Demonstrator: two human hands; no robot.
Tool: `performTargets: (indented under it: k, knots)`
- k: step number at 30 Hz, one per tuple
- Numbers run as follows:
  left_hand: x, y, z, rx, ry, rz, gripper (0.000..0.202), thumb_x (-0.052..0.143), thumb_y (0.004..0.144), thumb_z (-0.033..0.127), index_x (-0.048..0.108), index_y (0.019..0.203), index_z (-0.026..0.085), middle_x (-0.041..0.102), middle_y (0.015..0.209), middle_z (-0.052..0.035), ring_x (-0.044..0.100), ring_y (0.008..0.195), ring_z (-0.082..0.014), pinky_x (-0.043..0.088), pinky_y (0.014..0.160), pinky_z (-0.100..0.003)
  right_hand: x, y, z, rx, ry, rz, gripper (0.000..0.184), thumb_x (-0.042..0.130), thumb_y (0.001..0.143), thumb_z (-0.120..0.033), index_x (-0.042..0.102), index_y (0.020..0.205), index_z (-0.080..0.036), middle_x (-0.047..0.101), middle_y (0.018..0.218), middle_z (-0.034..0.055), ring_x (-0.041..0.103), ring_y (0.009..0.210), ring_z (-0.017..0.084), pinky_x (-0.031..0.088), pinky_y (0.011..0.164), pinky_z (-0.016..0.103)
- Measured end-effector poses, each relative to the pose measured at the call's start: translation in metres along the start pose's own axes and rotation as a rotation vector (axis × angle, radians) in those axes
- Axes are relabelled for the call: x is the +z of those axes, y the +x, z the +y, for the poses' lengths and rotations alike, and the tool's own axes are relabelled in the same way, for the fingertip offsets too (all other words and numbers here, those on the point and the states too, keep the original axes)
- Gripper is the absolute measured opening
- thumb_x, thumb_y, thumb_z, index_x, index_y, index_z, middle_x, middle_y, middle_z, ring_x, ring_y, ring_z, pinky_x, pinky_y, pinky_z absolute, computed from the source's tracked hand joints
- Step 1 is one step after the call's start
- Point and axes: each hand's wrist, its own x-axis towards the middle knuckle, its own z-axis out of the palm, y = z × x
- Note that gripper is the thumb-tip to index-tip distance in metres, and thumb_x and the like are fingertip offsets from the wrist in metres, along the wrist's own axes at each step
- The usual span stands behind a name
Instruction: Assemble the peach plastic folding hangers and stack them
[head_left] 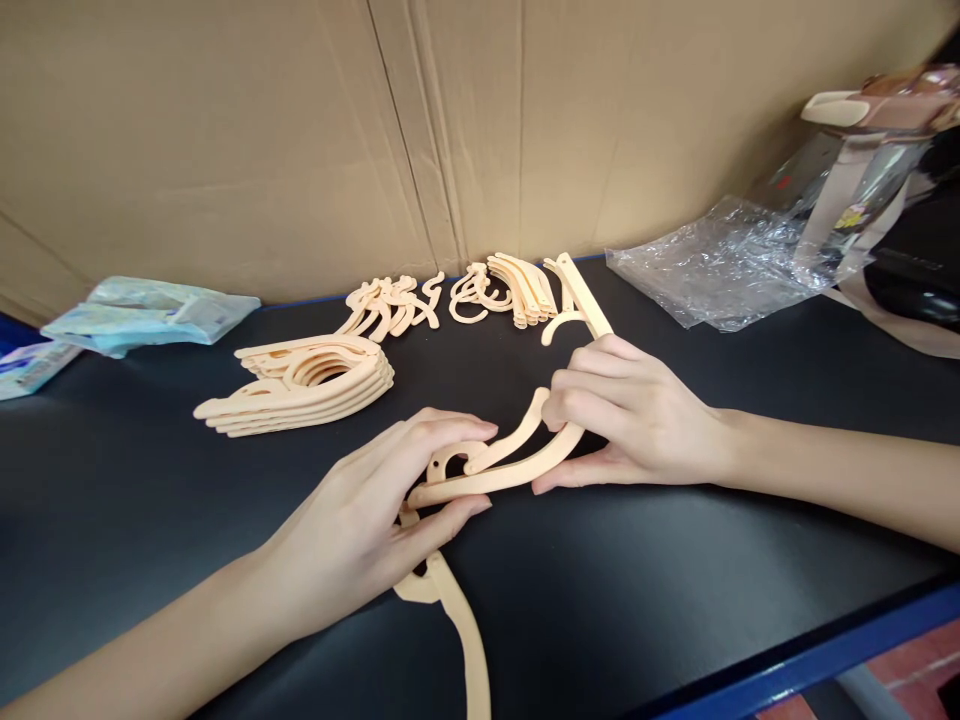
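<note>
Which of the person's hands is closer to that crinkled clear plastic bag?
Right hand: it is nearer the crinkled clear plastic bag, below it; left hand is farther left.

The hanger pieces (495, 470) at centre frame are a pale peach, plain and unpatterned, as are the stacked pieces (300, 385) left of centre and the loose parts (480, 290) at upper centre. The tabletop (675, 580) is matte black with a blue edge at lower right. The cardboard (300, 130) behind is plain brown. The packets (150, 312) at upper left are light blue.
</note>
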Motion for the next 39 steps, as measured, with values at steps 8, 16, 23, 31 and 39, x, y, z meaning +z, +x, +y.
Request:
performTargets:
  k: [8, 16, 23, 31, 39]
  knots:
    - [-0.001, 0.001, 0.001, 0.027, 0.061, 0.014, 0.028, 0.055, 0.096, 0.021, 0.051, 0.124, 0.026, 0.067, 0.112, -0.0011, 0.065, 0.093, -0.0148, 0.05, 0.079, -0.025, 0.004, -0.002, 0.001, 0.086, 0.08, 0.01, 0.043, 0.063, 0.09, -0.049, 0.054, 0.107, -0.011, 0.069, 0.094, 0.0075, 0.054, 0.074, 0.016, 0.042, 0.075, 0.03]
    - [-0.001, 0.003, 0.002, 0.09, 0.085, 0.022, 0.027, 0.053, 0.095, 0.013, 0.052, 0.12, 0.022, 0.068, 0.109, -0.0022, 0.064, 0.092, -0.0153, 0.05, 0.079, -0.027, 0.003, -0.002, 0.002, 0.099, 0.06, -0.044, 0.039, 0.06, 0.092, -0.05, 0.057, 0.104, -0.013, 0.07, 0.091, 0.006, 0.058, 0.077, 0.017, 0.04, 0.077, 0.031]
    - [-0.002, 0.005, 0.002, 0.062, 0.255, 0.037, 0.024, 0.048, 0.089, 0.01, 0.06, 0.107, 0.019, 0.066, 0.103, -0.0048, 0.059, 0.099, -0.0219, 0.044, 0.087, -0.037, 0.004, -0.003, 0.004, 0.082, 0.064, -0.049, 0.042, 0.06, 0.091, -0.053, 0.059, 0.104, -0.013, 0.07, 0.088, 0.0056, 0.061, 0.086, 0.019, 0.041, 0.083, 0.032]
    - [0.001, 0.004, -0.006, 0.147, 0.328, 0.016, 0.032, 0.042, 0.093, 0.001, 0.058, 0.114, 0.02, 0.061, 0.125, -0.0078, 0.053, 0.12, -0.0232, 0.044, 0.099, -0.039, 0.001, -0.003, 0.0, -0.047, 0.292, -0.121, 0.027, 0.053, 0.096, -0.035, 0.051, 0.113, -0.014, 0.064, 0.083, 0.0045, 0.056, 0.075, 0.017, 0.046, 0.074, 0.03]
    - [0.001, 0.003, -0.01, 0.136, 0.362, 0.04, 0.038, 0.042, 0.092, 0.0, 0.06, 0.114, 0.024, 0.059, 0.124, -0.0056, 0.057, 0.107, -0.02, 0.049, 0.088, -0.033, 0.0, -0.002, -0.001, -0.07, 0.28, -0.157, 0.039, 0.06, 0.093, -0.043, 0.052, 0.116, -0.012, 0.062, 0.087, 0.0067, 0.055, 0.077, 0.018, 0.046, 0.069, 0.029]
